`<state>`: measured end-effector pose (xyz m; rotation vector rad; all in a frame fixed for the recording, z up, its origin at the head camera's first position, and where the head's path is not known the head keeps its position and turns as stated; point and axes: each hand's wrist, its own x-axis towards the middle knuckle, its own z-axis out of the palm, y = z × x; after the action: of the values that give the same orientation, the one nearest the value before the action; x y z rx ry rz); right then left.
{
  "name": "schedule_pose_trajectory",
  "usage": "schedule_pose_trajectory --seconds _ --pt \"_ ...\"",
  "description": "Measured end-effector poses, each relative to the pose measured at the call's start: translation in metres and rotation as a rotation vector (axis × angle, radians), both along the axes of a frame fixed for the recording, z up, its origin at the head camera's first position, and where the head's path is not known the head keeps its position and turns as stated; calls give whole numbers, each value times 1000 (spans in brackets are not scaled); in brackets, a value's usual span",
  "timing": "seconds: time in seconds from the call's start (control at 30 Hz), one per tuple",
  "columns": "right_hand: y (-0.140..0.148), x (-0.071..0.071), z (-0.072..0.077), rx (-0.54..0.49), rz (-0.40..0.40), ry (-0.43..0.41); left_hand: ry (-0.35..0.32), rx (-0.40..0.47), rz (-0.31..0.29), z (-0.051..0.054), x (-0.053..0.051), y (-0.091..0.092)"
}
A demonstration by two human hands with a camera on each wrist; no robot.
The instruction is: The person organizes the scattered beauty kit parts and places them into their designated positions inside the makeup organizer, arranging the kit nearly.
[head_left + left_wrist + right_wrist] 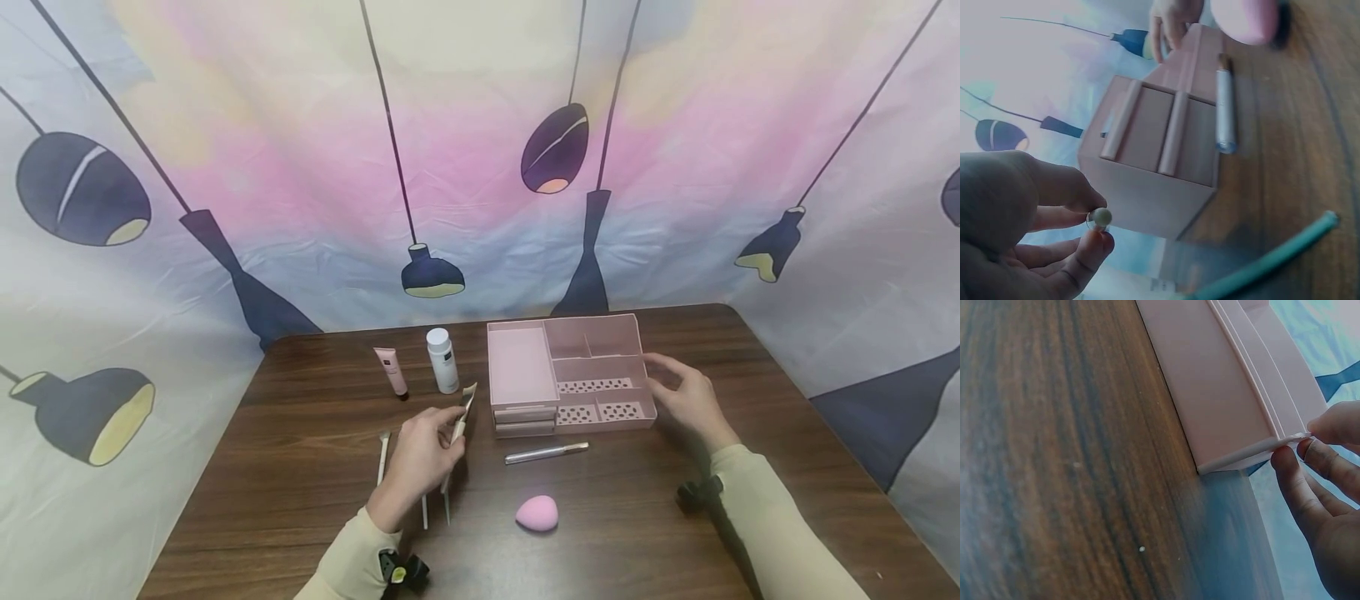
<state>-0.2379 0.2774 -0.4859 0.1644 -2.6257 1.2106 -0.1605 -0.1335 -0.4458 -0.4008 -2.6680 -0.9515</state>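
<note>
My left hand (422, 450) pinches a makeup brush (469, 402) between thumb and fingers, its bristles pointing up and away. In the left wrist view the round end of its handle (1102, 217) faces the camera. A pink makeup organizer (522, 362) with two small drawers stands just right of that brush. My right hand (693, 402) holds the organizer's right side wall; the right wrist view shows thumb and fingers pinching the wall's edge (1291, 439). Below my left hand lie more brushes, one with a light handle (382, 457) and one with a teal handle (1272, 261), partly hidden.
A white bottle (443, 367) and a pink tube (393, 372) stand behind my left hand. In front of the organizer lies a silver brush (546, 453), with a pink makeup sponge (537, 513) nearer me. The wooden table (300, 467) meets a printed cloth at the back.
</note>
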Motion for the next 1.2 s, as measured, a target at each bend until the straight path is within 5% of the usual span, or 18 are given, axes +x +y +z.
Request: schedule_pose_trajectory --seconds 0.53,1.2 --pt "-1 2 3 -2 2 -16 71 104 22 40 -17 5" --pt "-1 1 4 12 -11 -25 33 97 14 54 -45 25"
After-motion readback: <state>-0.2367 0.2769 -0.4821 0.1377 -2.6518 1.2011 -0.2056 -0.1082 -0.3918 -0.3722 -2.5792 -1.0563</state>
